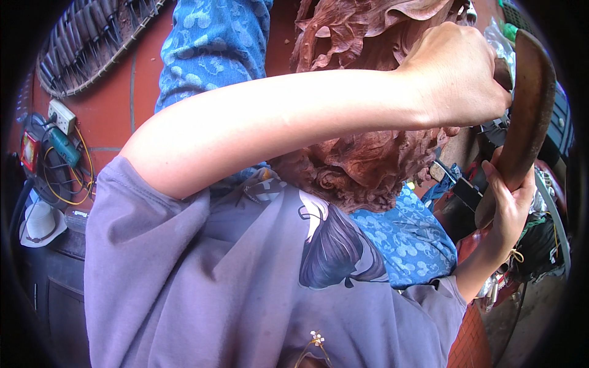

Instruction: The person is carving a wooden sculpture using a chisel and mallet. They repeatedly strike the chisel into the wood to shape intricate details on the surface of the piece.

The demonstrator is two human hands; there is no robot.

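Note:
A reddish-brown carved wood piece (350, 165), cut with deep swirling folds, lies across my blue-patterned trouser legs. My left hand (454, 76) is closed in a fist over it, at the end of an arm stretched across to the right. From the fist pokes a short brown handle end (503, 75); the rest of that tool is hidden. Lower down on the right, my right hand (509, 202) is wrapped round a curved wooden club (532, 104). The club stands close beside the left fist; whether it touches the handle I cannot tell.
At the upper left, a round woven tray (92, 80) holds several dark-handled carving tools (80, 43). A white power strip (61, 113), a teal power tool (63, 146), looped cables and a white hat (42, 224) are at the left. Bags and clutter (537, 242) crowd the right.

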